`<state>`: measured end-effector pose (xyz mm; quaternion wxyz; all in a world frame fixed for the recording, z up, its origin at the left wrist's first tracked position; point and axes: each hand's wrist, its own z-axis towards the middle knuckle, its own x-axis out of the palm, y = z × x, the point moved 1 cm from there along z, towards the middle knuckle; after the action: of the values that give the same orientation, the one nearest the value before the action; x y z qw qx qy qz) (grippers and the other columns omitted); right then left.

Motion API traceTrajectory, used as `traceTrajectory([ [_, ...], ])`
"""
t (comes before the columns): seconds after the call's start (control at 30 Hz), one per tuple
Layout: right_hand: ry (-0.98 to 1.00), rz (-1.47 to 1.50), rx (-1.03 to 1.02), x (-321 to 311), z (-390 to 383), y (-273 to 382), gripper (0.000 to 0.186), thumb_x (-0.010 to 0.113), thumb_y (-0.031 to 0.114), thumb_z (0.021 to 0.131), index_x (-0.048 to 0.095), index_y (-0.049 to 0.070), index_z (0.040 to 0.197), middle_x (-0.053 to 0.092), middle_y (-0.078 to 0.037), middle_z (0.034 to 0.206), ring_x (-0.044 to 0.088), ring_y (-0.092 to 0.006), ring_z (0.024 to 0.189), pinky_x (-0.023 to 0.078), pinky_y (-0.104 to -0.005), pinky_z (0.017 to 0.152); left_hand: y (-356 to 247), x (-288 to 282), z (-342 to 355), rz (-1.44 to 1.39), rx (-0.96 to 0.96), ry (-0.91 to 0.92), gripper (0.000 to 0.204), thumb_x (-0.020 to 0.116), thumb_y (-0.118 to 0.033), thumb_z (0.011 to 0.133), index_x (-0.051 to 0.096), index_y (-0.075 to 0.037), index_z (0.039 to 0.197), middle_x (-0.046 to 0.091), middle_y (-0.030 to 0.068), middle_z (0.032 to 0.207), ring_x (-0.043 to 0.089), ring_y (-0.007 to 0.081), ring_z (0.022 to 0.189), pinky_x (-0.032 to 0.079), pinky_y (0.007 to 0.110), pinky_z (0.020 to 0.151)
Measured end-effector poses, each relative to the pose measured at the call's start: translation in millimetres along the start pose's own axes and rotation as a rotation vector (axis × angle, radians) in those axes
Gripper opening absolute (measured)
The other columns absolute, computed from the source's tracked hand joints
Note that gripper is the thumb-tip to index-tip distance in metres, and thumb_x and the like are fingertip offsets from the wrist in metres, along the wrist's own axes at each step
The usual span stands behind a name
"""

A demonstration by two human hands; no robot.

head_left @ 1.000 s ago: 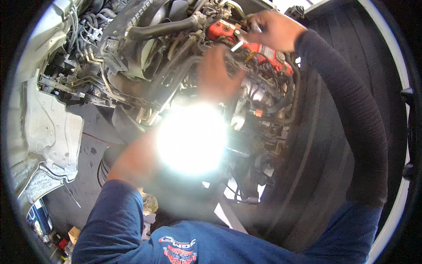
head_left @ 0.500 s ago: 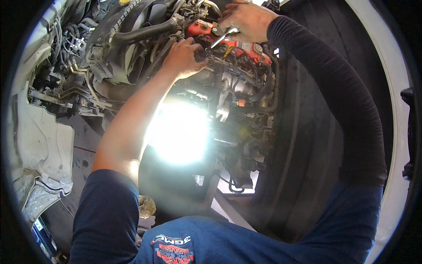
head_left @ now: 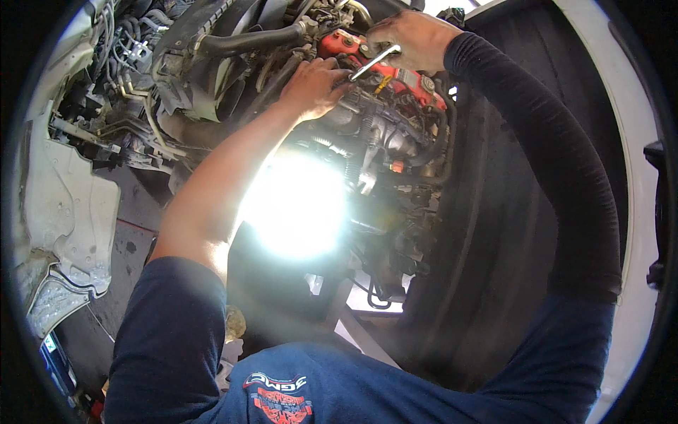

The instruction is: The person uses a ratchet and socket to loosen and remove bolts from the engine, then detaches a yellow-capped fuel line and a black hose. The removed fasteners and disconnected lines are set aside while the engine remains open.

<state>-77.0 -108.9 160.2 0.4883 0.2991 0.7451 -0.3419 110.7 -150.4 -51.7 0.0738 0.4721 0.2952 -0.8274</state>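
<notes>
My right hand (head_left: 415, 41) is curled round the far end of a shiny metal wrench (head_left: 374, 62), above the red cover (head_left: 406, 79) of a car engine. The wrench slants down and left toward my left hand (head_left: 314, 86). The fingers of that hand are bent over the engine, with the tips beside the wrench's lower end. What lies between them is hidden. Below the wrench is a small yellow handle (head_left: 383, 85), probably the dipstick. Grey metal engine parts (head_left: 399, 141) lie nearer to me.
A bright lamp glare (head_left: 296, 205) washes out the area below my left forearm. Thick black hose (head_left: 251, 44) crosses at the upper left, near wiring and metal pipes (head_left: 145, 116). At the left stands a pale body panel (head_left: 70, 212); a dark ribbed surface (head_left: 494, 233) runs along the right.
The engine bay has shifted slightly rightward in the picture. Both hands stay by the wrench, which keeps about the same slant.
</notes>
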Motion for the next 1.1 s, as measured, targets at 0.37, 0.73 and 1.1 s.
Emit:
traceTrajectory([
  [0.37, 0.058, 0.859, 0.779, 7.5, 8.2, 1.5, 0.042, 0.081, 0.044, 0.093, 0.075, 0.007, 0.112, 0.063, 0.001, 0.083, 0.056, -0.0081, 0.066, 0.045, -0.0266, 0.056, -6.4, 2.8, 3.3, -0.002, 0.026, -0.228, 0.05, 0.07, -0.053, 0.1, 0.077, -0.008, 0.122, 0.069, 0.0156, 0.122, 0.065, 0.0364, 0.119, 0.049, 0.049, 0.105],
  [0.73, 0.037, 0.379, 0.461, 4.6, 14.3, -6.2, 0.058, 0.079, 0.052, 0.094, 0.071, 0.002, 0.121, 0.072, -0.011, 0.098, 0.067, -0.0165, 0.089, 0.054, -0.0354, 0.082, -5.7, 4.8, 6.8, 0.001, -0.056, -0.114, 0.047, 0.071, -0.049, 0.1, 0.075, -0.012, 0.129, 0.069, 0.0106, 0.127, 0.065, 0.0312, 0.123, 0.05, 0.045, 0.105],
  [1.1, 0.0, 1.16, 0.864, 16.9, 15.4, -8.3, 0.038, 0.07, 0.037, 0.104, 0.075, 0.017, 0.137, 0.052, 0.011, 0.082, 0.037, 0.0005, 0.062, 0.031, -0.0157, 0.05, 6.7, 3.0, 27.0, -0.121, -0.119, 0.023, 0.06, 0.079, -0.056, 0.091, 0.076, -0.01, 0.13, 0.062, 0.0188, 0.146, 0.064, 0.0375, 0.128, 0.051, 0.047, 0.109],
])
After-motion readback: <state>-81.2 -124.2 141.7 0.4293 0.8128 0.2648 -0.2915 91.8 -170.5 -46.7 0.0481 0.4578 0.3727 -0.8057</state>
